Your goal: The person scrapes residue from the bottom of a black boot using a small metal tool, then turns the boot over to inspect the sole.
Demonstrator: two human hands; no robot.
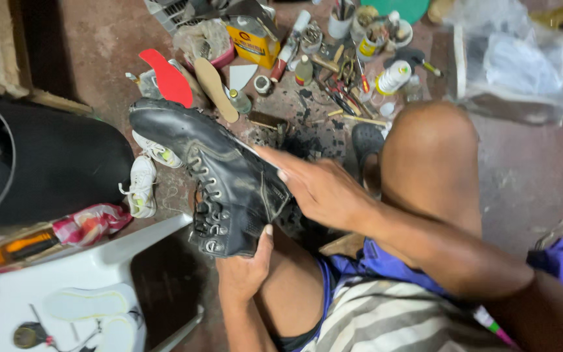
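A worn black lace-up boot (213, 176) lies on its side above my lap, toe pointing up-left, its metal eyelets facing me. My left hand (245, 267) grips it from below at the ankle opening, thumb pressed against the collar. My right hand (317, 186) lies flat across the boot's upper side near the heel, fingers stretched toward the toe. My bare knees sit under and to the right of the boot.
A red insole (167, 77) and a tan insole (216, 88) lie on the floor beyond the boot. Glue tins, bottles and several hand tools (343, 72) crowd the floor. White shoes (143, 182) lie left; a white plastic stool (92, 287) holds white soles.
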